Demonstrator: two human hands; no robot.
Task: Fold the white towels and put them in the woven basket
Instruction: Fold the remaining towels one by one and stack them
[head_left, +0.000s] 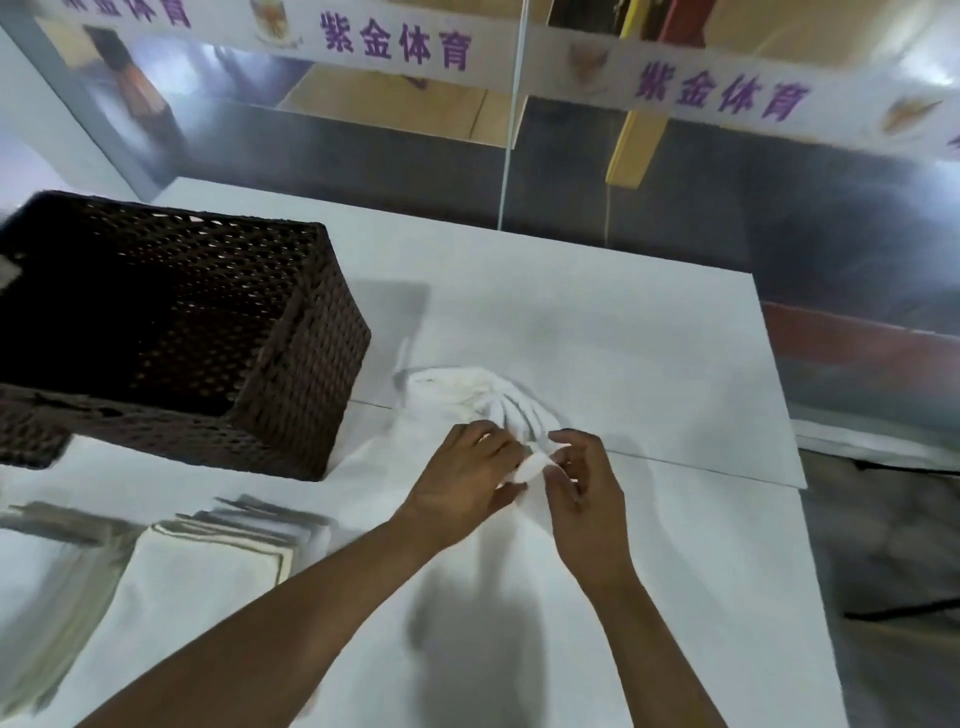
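Towel (470, 397), centre frame: left hand (462, 480) and right hand (582, 475) are pinching one bunched edge together; should be spreading it flat before folding, basket (291, 332) waiting upper left.

1. The woven basket (171, 332) fills the left of the frame; its tall walls block passage at bench level, and only its open top gives a way in.
2. Stacks of folded towels (218, 551) take the lower left.
3. A bunched towel (467, 400) lies at centre, just right of the basket.
4. The bench (649, 353) is bare at right centre and far side.
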